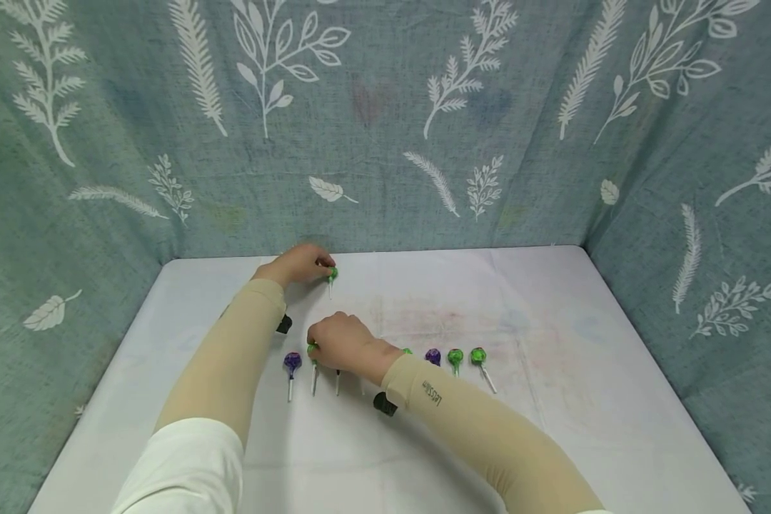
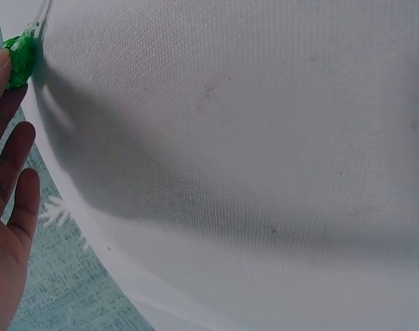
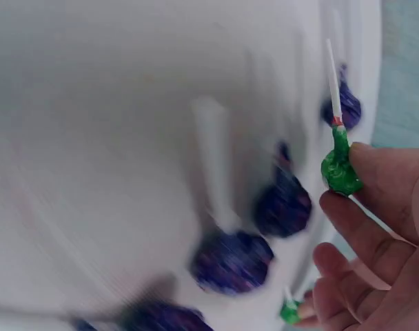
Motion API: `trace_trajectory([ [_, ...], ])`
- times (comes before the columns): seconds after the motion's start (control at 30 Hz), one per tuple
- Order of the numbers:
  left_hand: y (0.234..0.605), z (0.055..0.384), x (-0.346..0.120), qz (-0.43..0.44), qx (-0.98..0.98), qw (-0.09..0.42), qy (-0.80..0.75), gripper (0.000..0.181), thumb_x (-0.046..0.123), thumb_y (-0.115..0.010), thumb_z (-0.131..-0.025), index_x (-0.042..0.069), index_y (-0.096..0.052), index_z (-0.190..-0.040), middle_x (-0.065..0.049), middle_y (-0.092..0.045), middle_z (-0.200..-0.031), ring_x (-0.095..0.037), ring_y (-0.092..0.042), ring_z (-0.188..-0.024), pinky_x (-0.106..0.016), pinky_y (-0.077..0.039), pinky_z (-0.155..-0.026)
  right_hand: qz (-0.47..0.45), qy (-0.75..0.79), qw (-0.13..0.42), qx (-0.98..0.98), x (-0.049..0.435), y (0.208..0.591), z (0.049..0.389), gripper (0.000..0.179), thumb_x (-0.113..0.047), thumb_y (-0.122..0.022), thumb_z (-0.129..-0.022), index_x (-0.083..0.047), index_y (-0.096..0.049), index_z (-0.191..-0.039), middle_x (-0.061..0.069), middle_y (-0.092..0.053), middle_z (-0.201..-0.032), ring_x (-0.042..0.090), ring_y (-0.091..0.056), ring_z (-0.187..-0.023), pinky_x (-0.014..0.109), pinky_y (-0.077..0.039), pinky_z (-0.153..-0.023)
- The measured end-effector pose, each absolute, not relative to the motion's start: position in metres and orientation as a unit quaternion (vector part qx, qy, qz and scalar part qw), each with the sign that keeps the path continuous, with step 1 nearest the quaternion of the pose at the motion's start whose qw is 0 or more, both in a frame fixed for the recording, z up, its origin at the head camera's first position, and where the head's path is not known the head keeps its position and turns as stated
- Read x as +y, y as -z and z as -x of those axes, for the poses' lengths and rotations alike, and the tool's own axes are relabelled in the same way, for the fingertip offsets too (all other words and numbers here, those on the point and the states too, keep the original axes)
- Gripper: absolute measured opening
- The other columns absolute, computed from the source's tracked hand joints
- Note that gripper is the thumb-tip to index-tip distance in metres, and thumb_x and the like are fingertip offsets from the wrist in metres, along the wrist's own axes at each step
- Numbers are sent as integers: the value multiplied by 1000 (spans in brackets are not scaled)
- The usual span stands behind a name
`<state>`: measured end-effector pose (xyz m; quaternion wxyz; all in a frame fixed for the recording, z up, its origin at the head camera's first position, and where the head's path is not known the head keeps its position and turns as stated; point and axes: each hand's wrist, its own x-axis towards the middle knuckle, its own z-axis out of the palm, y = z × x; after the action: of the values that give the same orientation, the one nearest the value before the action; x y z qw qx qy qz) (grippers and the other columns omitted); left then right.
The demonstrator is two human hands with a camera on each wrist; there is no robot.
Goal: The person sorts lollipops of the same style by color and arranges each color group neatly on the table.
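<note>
Near the back edge of the table, my left hand (image 1: 298,263) pinches a green-wrapped lollipop (image 2: 21,61) by its head, between thumb and index finger. The stick points toward the front. My right hand (image 1: 347,344) is over the row of lollipops and pinches another green lollipop (image 3: 340,170) by its wrapped head. To the left of that hand lies a purple lollipop (image 1: 292,361). Beneath it, the right wrist view has further purple lollipops (image 3: 231,262), somewhat blurred. The right hand and forearm hide part of the row from the head view.
Right of the right forearm, the row goes on with a purple lollipop (image 1: 432,356) and green lollipops (image 1: 478,355). A white cloth covers the table (image 1: 520,307). Blue-green leaf-print curtains (image 1: 373,143) stand at the back and both sides.
</note>
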<state>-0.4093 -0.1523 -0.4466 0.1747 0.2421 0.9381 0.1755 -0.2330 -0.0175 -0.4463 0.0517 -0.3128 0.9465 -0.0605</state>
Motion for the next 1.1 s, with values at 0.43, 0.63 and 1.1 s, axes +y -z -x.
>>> trace_trajectory([
  [0.43,446,413,-157,-241,937,179,-177,26,27,-59,-88,18,-64,-112,-1,-59,-107,-19,-53,-98,-38,-44,-81,283,79,48,955,0,412,271,15,-34,-55,-89,-24,-65,-95,-13,-59,-79,7,-53,-65,26,-45,-57],
  [0.63,445,414,-158,-236,939,178,-175,24,27,-59,-88,19,-64,-110,0,-59,-106,-18,-53,-97,-37,-44,-81,261,77,46,961,8,414,287,14,-30,-53,-91,-23,-65,-92,-12,-57,-75,7,-52,-63,26,-45,-54],
  [1.1,451,417,-159,-242,937,186,-170,26,28,-62,-86,21,-65,-111,2,-59,-106,-18,-53,-97,-36,-43,-81,190,95,37,976,31,426,320,25,-31,-56,-89,-21,-64,-111,-8,-63,-96,12,-58,-79,35,-49,-67],
])
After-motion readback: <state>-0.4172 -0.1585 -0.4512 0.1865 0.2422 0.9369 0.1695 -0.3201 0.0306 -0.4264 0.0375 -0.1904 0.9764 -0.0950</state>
